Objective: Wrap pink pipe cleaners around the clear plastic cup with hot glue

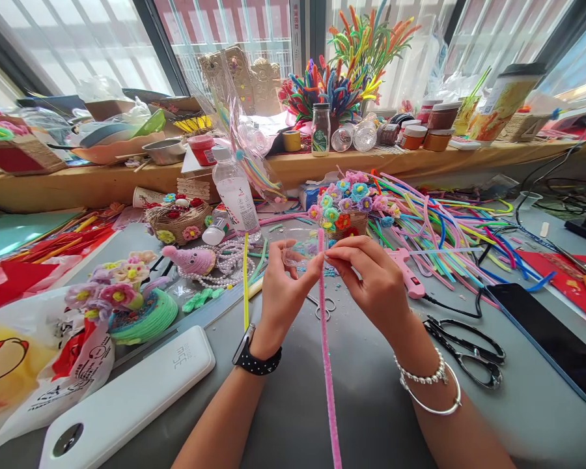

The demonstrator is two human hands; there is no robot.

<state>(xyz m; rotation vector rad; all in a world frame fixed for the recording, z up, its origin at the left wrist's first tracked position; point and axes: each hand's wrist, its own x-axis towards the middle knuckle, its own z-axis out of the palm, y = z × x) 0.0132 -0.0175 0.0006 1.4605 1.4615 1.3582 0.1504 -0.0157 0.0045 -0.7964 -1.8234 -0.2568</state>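
A long pink pipe cleaner [325, 352] hangs upright down the middle, its short upper end standing above my fingers. My left hand [289, 286] grips it near the top between thumb and fingers. Pinched together, the fingertips of my right hand [371, 277] meet the pipe cleaner's right side at the same height. Just behind my hands are a clear plastic container [293, 251] and small silver scissors [323, 307], partly hidden by the pipe cleaner. A yellow pipe cleaner [246, 280] stands left of my left hand.
A pink glue gun [409, 277], black-handled scissors [469, 355] and a phone [551, 335] lie at right. Left are a white power bank [131, 397] and a fuzzy flower pot [144, 316]. Behind stand a water bottle [237, 198], a flower basket [349, 221] and loose pipe cleaners [439, 228].
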